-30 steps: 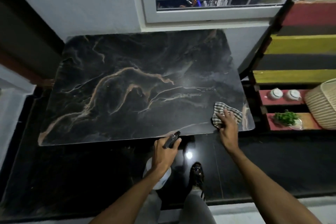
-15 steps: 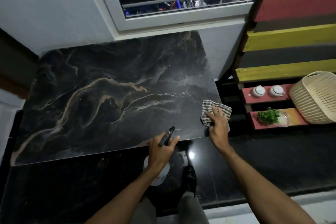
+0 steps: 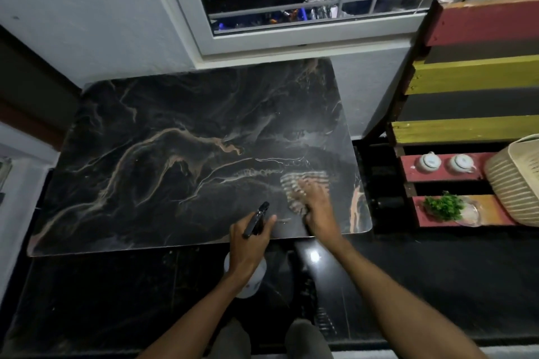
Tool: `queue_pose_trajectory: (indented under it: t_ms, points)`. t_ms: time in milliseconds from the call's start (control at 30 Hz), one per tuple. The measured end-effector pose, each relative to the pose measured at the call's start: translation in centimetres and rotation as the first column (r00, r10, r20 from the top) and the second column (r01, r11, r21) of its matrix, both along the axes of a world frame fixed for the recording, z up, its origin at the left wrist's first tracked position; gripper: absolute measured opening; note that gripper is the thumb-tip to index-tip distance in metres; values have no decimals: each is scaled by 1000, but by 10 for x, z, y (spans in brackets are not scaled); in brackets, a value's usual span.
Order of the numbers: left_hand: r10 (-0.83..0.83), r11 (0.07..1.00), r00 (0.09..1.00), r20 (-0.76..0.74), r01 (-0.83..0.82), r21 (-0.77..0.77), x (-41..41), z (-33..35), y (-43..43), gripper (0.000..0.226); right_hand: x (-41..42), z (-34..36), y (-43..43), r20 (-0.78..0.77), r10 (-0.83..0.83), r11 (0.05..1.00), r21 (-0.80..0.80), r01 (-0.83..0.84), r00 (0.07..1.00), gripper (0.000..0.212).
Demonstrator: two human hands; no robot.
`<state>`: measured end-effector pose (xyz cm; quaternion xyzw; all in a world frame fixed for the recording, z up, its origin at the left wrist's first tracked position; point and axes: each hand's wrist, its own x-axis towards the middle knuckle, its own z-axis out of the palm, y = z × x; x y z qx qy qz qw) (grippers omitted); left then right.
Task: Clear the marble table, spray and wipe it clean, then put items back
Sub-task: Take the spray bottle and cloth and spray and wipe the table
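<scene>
right hand on checked cloth

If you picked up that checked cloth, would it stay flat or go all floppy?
Probably floppy: the checked cloth lies bunched in soft folds under the right hand. It is likely light, since it looks like thin fabric. Pushed, it should slide easily, because the marble table looks smooth and shiny.
</scene>
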<state>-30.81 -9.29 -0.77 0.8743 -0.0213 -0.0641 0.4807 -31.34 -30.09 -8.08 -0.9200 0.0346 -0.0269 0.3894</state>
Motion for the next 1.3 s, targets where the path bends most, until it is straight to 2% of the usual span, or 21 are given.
queue_pose_trajectory:
  t_ms: [67,100,167,200,233,267,333,400,433,533,600,700,767,900,1000,1067,1167,1233,1300]
  points:
    - [39,999,999,15,-39,0,4,1,7,49,34,10,-6,-82,-244,967,57,249,966,55]
    - [45,999,999,24,-45,0,5,3,9,46,40,17,8,-102,-227,971,47,233,968,54]
    - [52,999,998,43,-52,4,7,8,10,37,29,22,46,-46,96,995,9,-96,994,48]
    - [52,999,998,47,-53,11,9,10,9,33,16,15,55,-15,249,968,-22,-250,968,50]
    - [55,998,997,45,-56,16,10,12,9,30,5,14,51,-7,316,948,-46,-316,949,57]
    - [63,998,997,39,-63,14,11,13,7,32,0,11,35,6,291,956,-42,-290,957,64]
    - [68,998,998,18,-67,-18,13,17,3,40,-6,10,-6,-43,-2,1000,19,3,999,73]
    - [52,998,998,39,-50,-44,14,27,-7,44,-32,17,-32,-92,-222,972,62,228,971,79]
    - [45,998,997,59,-43,-47,14,32,-13,45,-49,20,-33,-79,-237,969,51,241,968,77]
    - [31,999,995,92,-28,-28,11,42,-31,47,-90,11,-30,25,-80,995,61,78,997,45]
    - [14,999,996,92,-11,-34,11,41,-42,47,-67,11,-49,10,-86,993,87,85,996,49]
    - [-3,999,997,75,5,-39,15,40,-57,46,-12,20,-77,-125,-287,953,59,296,950,63]
    - [-24,999,997,79,27,-31,21,42,-66,44,-16,19,-66,-111,-255,965,35,260,961,68]
    - [-36,998,996,78,40,-54,34,43,-78,44,-56,3,-55,-21,-67,993,95,69,998,57]
    - [-44,996,996,80,50,-77,52,37,-82,45,14,6,-82,-41,-174,983,59,176,984,44]
    - [-59,995,995,85,66,-77,65,37,-82,45,56,14,-88,-120,-254,966,23,258,960,54]
    - [-65,992,995,79,73,-100,91,36,-80,45,47,20,-66,-109,-257,966,-17,257,960,64]
    - [-69,991,994,90,79,-112,109,37,-77,44,25,15,-63,-23,-196,980,37,197,980,62]
    - [-71,989,992,101,83,-120,134,28,-68,44,55,12,-72,-33,-236,971,42,237,971,56]
